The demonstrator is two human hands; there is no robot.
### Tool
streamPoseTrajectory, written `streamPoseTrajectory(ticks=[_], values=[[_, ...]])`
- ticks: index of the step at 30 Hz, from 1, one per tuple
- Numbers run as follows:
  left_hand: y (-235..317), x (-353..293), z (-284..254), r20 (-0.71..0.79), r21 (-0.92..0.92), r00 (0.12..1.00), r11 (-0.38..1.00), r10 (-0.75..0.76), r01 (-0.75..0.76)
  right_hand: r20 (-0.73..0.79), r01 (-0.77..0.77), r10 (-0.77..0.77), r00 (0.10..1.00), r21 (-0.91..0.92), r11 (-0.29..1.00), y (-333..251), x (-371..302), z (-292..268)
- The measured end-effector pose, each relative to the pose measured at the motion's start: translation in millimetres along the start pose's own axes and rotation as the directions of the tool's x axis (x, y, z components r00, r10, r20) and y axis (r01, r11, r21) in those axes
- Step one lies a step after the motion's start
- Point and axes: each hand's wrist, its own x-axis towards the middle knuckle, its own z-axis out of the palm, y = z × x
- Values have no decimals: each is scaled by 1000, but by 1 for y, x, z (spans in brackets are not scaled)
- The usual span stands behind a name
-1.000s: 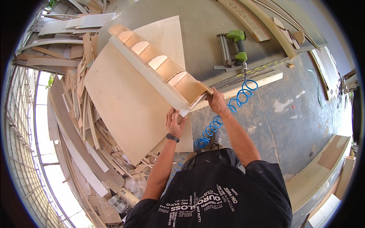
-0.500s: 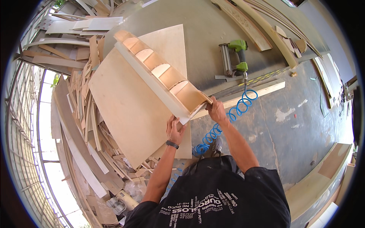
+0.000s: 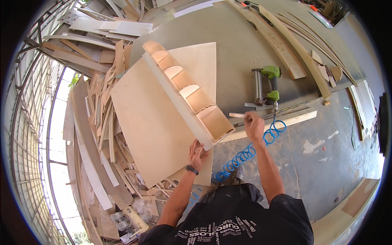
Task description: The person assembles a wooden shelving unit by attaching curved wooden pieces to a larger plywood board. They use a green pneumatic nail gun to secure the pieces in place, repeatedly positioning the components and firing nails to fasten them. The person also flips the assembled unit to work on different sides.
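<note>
A long, curved wooden frame (image 3: 178,104) with several rounded dividers lies slantwise on pale plywood sheets (image 3: 141,122). At the frame's near end, my left hand (image 3: 197,156) grips the lower corner with bent fingers. My right hand (image 3: 255,123) is off the frame, just right of its near end. Pinched in it is a small, thin strip of wood (image 3: 237,115), pointing left toward the frame. Beyond that hand, a green nail gun (image 3: 267,83) lies on the worktable (image 3: 232,57); it is joined to a coiled blue air hose (image 3: 245,154).
Offcuts (image 3: 110,114) are heaped along the left side. Curved wooden boards (image 3: 277,45) lie on the table's far right part. A straight timber (image 3: 298,118) runs along the table's near edge. At lower right rests a large curved panel (image 3: 347,204). An air compressor (image 3: 132,218) stands at lower left.
My right hand has let go of the frame's near end and moved right, now with a small wood strip in it. My left hand stays on the frame's corner. The whole view has shifted.
</note>
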Motion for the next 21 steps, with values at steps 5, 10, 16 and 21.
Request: streamPoseTrajectory(ticks=[5, 10, 16, 21], values=[[8, 6, -7, 30, 32, 1000, 1000, -2, 1, 4, -123, 123, 992, -16, 992, 15, 102, 49], [4, 19, 0, 65, 51, 997, 998, 37, -40, 188, -587, 556, 809, 298, 753, 77, 173, 87], [0, 4, -7, 110, 69, 994, 997, -27, 20, -440, -483, 273, 856, -487, 728, 51, 189, -3], [0, 10, -9, 128, 101, 992, 994, 13, -26, -305, -424, 298, 905, -711, 561, 115, 180, -38]])
